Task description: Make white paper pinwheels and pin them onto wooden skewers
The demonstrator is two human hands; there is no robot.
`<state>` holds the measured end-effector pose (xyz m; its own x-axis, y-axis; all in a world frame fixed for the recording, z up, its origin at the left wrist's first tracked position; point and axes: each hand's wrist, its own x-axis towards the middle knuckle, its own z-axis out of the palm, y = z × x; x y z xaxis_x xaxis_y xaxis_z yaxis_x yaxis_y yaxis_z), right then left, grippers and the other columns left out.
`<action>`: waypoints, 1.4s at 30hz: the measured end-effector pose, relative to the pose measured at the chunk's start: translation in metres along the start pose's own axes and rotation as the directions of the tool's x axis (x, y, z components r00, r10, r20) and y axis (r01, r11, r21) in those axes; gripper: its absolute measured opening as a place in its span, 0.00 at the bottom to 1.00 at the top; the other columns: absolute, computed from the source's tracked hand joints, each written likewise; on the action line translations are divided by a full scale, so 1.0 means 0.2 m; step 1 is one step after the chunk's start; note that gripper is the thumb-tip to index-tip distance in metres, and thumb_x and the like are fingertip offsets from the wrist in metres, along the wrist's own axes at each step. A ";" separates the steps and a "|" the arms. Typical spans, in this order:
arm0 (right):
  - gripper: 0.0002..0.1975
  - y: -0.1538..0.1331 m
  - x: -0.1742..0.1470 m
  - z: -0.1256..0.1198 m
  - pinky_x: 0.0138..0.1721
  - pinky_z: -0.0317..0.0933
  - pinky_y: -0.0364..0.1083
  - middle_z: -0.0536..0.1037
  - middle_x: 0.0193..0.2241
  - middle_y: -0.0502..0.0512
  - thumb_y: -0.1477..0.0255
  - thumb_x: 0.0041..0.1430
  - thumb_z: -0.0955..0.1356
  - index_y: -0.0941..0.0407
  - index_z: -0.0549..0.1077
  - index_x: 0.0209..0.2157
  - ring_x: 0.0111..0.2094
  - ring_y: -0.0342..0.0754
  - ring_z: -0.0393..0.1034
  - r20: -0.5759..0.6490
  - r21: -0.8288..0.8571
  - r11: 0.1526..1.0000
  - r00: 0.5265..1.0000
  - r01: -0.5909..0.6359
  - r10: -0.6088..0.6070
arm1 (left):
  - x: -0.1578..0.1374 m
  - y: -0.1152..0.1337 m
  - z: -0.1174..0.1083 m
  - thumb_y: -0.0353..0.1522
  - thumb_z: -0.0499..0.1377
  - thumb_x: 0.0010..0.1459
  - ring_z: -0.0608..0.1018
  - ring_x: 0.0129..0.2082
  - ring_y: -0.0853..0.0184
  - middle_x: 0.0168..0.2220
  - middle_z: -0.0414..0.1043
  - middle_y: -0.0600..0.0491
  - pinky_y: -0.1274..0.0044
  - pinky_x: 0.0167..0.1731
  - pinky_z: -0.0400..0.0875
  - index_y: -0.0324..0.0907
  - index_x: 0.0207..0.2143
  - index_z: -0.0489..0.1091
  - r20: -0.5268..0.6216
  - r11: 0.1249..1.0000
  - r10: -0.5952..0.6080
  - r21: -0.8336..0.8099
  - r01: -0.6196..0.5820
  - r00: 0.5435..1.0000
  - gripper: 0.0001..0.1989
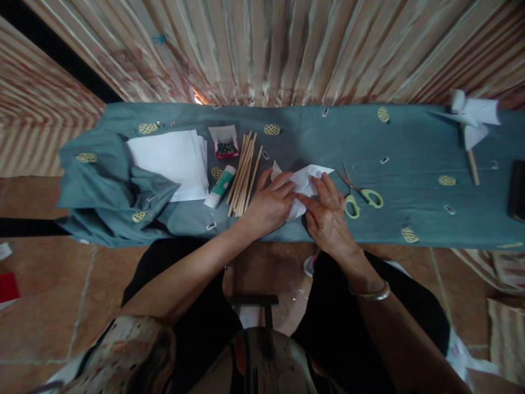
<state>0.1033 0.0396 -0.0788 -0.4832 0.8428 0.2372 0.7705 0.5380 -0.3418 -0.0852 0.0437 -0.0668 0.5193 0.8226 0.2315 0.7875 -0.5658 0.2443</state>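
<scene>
Head cam | L hand (270, 205) + R hand (329, 219) part-curled, fingers on folded wht paper (304, 176), can't tell if gripping | scissors (361, 191) just beside R hand

- The whole scene is dimly lit — colours are muted around the teal cloth (303, 134).
- A small orange glare (198, 99) is seen just beyond the cloth's far edge.
- On the cloth's near side, detail in the black trousers (336, 309) is lost to shadow.
- Beyond the cloth, the striped curtain (279, 49) is splayed by lens distortion — and softened by blur.
</scene>
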 end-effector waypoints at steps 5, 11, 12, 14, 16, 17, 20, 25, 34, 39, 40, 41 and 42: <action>0.26 0.00 0.00 0.00 0.62 0.49 0.68 0.55 0.68 0.51 0.78 0.62 0.59 0.46 0.69 0.58 0.70 0.63 0.41 0.009 0.011 1.000 1.000 0.011 -0.011 | 0.00 0.00 0.02 0.26 0.50 0.63 0.64 0.63 0.57 0.50 0.74 0.49 0.54 0.66 0.50 0.43 0.43 0.76 0.004 1.000 -0.007 0.014 0.007 1.000 0.15; 0.23 -0.01 0.00 -0.01 0.63 0.48 0.68 0.54 0.69 0.55 0.76 0.60 0.61 0.51 0.71 0.56 0.70 0.64 0.40 0.012 -0.014 1.000 1.000 0.018 -0.018 | 0.00 0.00 0.03 0.27 0.52 0.63 0.62 0.64 0.53 0.52 0.74 0.46 0.51 0.65 0.49 0.41 0.43 0.76 0.003 0.997 -0.017 -0.069 0.017 1.000 0.14; 0.22 -0.01 0.01 -0.02 0.63 0.48 0.67 0.54 0.69 0.56 0.76 0.60 0.62 0.52 0.72 0.55 0.70 0.64 0.41 0.011 -0.026 0.999 1.000 0.019 -0.019 | 0.00 0.00 0.02 0.27 0.52 0.63 0.62 0.64 0.53 0.53 0.74 0.46 0.50 0.65 0.49 0.41 0.43 0.76 -0.005 0.996 -0.023 -0.085 0.022 1.000 0.14; 0.20 -0.01 0.01 -0.02 0.63 0.49 0.66 0.55 0.69 0.57 0.76 0.59 0.63 0.54 0.73 0.52 0.70 0.63 0.42 0.016 -0.040 0.999 1.000 0.019 -0.018 | -0.01 -0.01 0.02 0.29 0.53 0.63 0.62 0.64 0.53 0.54 0.73 0.46 0.51 0.64 0.50 0.41 0.45 0.76 -0.033 0.993 -0.046 -0.111 0.042 0.998 0.13; 0.19 0.00 0.02 -0.03 0.63 0.49 0.66 0.56 0.68 0.58 0.76 0.59 0.63 0.55 0.74 0.51 0.70 0.63 0.43 0.015 -0.037 0.999 1.000 0.016 -0.016 | -0.01 -0.02 0.00 0.31 0.53 0.64 0.62 0.64 0.54 0.56 0.72 0.47 0.53 0.64 0.51 0.42 0.48 0.74 -0.066 0.989 -0.081 -0.128 0.072 0.994 0.13; 0.19 0.00 0.02 -0.03 0.63 0.50 0.66 0.56 0.68 0.58 0.75 0.59 0.63 0.55 0.74 0.51 0.70 0.63 0.43 0.012 -0.031 0.999 1.000 0.017 -0.016 | -0.02 -0.03 -0.01 0.32 0.53 0.65 0.62 0.64 0.55 0.56 0.72 0.48 0.53 0.64 0.51 0.42 0.50 0.73 -0.079 0.987 -0.101 -0.134 0.089 0.992 0.14; 0.18 0.01 0.02 -0.02 0.62 0.50 0.67 0.55 0.69 0.57 0.74 0.60 0.63 0.54 0.75 0.51 0.70 0.63 0.43 -0.002 -0.003 1.000 1.000 0.029 -0.029 | -0.02 -0.06 -0.03 0.35 0.53 0.66 0.62 0.64 0.56 0.58 0.70 0.47 0.56 0.63 0.56 0.42 0.53 0.71 -0.103 0.978 -0.148 -0.160 0.131 0.984 0.16; 0.17 0.03 0.03 -0.01 0.63 0.50 0.67 0.56 0.68 0.57 0.73 0.61 0.63 0.54 0.76 0.49 0.70 0.63 0.43 -0.016 0.001 0.999 0.999 0.041 -0.041 | -0.04 -0.10 -0.03 0.36 0.53 0.65 0.64 0.62 0.56 0.56 0.71 0.46 0.59 0.61 0.60 0.41 0.56 0.69 -0.147 0.946 -0.212 -0.281 0.164 0.966 0.19; 0.17 0.02 0.03 -0.01 0.62 0.52 0.67 0.63 0.65 0.59 0.73 0.62 0.62 0.55 0.78 0.47 0.69 0.62 0.46 -0.053 0.015 0.999 0.998 0.028 -0.028 | -0.07 -0.14 -0.01 0.38 0.52 0.66 0.72 0.58 0.59 0.57 0.70 0.44 0.63 0.55 0.69 0.42 0.58 0.65 -0.169 0.828 -0.358 -0.511 0.229 0.918 0.20; 0.18 0.04 0.05 -0.01 0.62 0.51 0.67 0.63 0.65 0.58 0.74 0.61 0.62 0.54 0.79 0.47 0.69 0.61 0.46 -0.035 0.074 0.997 0.999 0.006 -0.004 | -0.08 -0.18 0.02 0.40 0.52 0.66 0.76 0.53 0.60 0.54 0.72 0.42 0.68 0.46 0.76 0.41 0.62 0.58 -0.075 0.689 -0.405 -0.681 0.250 0.911 0.25; 0.18 0.04 0.05 -0.01 0.62 0.51 0.67 0.63 0.65 0.57 0.74 0.60 0.62 0.54 0.79 0.47 0.69 0.61 0.47 -0.031 0.091 0.996 1.000 0.002 0.001 | -0.08 -0.19 0.03 0.40 0.52 0.66 0.77 0.52 0.61 0.54 0.72 0.42 0.68 0.46 0.76 0.41 0.62 0.58 -0.064 0.670 -0.411 -0.697 0.255 0.909 0.25; 0.18 0.05 0.05 -0.01 0.63 0.51 0.67 0.63 0.65 0.57 0.74 0.60 0.62 0.54 0.79 0.47 0.69 0.61 0.47 -0.028 0.107 0.994 1.000 -0.003 0.006 | -0.08 -0.20 0.04 0.40 0.52 0.66 0.77 0.52 0.61 0.53 0.73 0.42 0.67 0.47 0.76 0.41 0.62 0.58 -0.057 0.657 -0.419 -0.708 0.259 0.906 0.25; 0.18 0.05 0.06 -0.01 0.63 0.51 0.67 0.64 0.64 0.57 0.74 0.60 0.62 0.54 0.79 0.46 0.69 0.61 0.47 -0.025 0.121 0.993 1.000 -0.009 0.013 | -0.08 -0.21 0.05 0.41 0.52 0.65 0.77 0.52 0.61 0.53 0.73 0.42 0.67 0.48 0.75 0.41 0.62 0.58 -0.059 0.644 -0.435 -0.718 0.265 0.898 0.26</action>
<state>0.1069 0.0546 -0.0777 -0.4628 0.8488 0.2558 0.7190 0.5281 -0.4517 -0.1226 0.0552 -0.0895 0.1045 0.9821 0.1569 0.4061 -0.1862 0.8947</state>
